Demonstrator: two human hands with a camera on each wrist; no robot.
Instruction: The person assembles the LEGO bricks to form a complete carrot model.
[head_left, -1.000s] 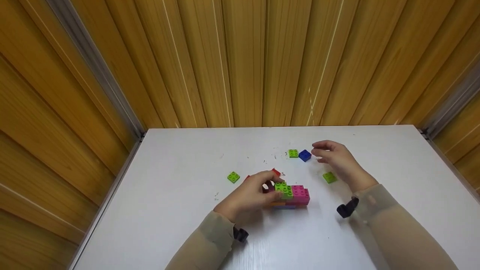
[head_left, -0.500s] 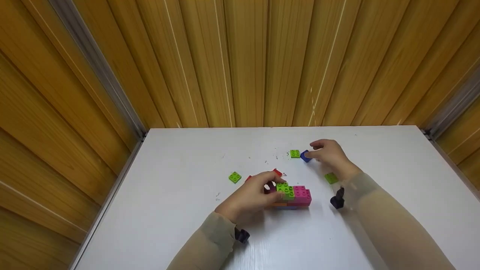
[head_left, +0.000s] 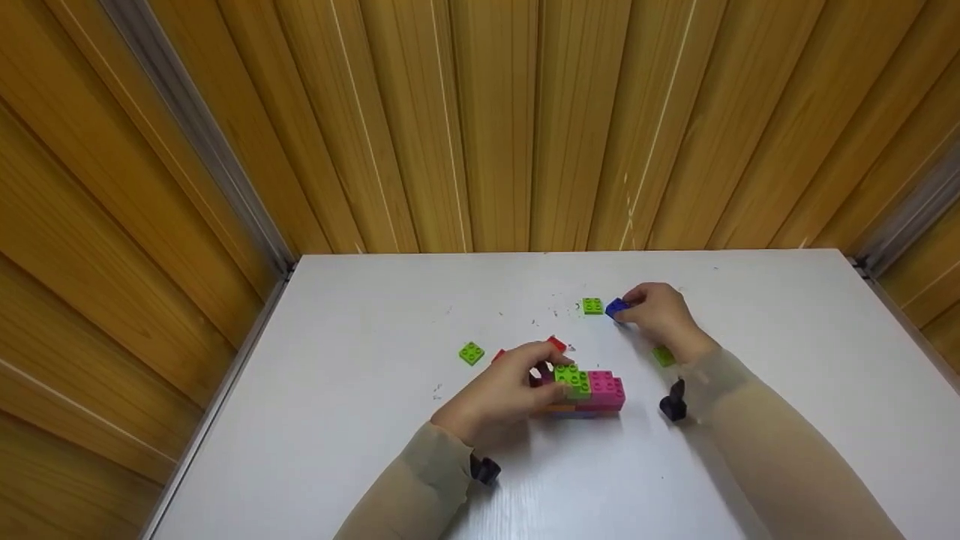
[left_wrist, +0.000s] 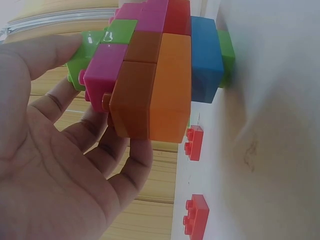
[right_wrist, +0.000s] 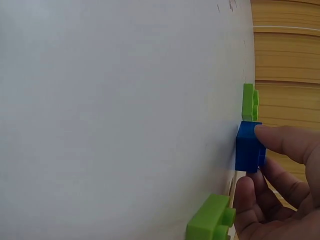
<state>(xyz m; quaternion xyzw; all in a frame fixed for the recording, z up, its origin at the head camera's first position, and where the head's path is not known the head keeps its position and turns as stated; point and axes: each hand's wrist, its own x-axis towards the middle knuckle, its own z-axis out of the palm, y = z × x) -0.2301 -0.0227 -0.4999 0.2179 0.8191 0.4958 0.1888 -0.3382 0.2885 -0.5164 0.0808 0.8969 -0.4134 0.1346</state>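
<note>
My left hand (head_left: 506, 386) grips a built stack of toy bricks (head_left: 606, 391), thumb on one side and fingers on the other. In the left wrist view the stack (left_wrist: 170, 85) shows pink, brown, orange, red and blue bricks, with light green ones at the top and bottom. Farther back on the right, my right hand (head_left: 660, 315) pinches a small blue toy brick (head_left: 616, 307) between thumb and fingers. The right wrist view has this blue brick (right_wrist: 247, 147) at or just above the table; I cannot tell which. Part of it is hidden by the thumb.
Beside the blue brick lies a green brick (head_left: 592, 306); another green brick (head_left: 663, 355) is partly behind the right wrist. A third green brick (head_left: 471, 353) lies left. Two red bricks, one here (head_left: 556, 343), sit behind the stack on the white table (head_left: 360, 360). Wood-patterned walls surround it.
My right hand has come down onto the blue brick and now pinches it; the brick has turned slightly. The left hand stays on the stack.
</note>
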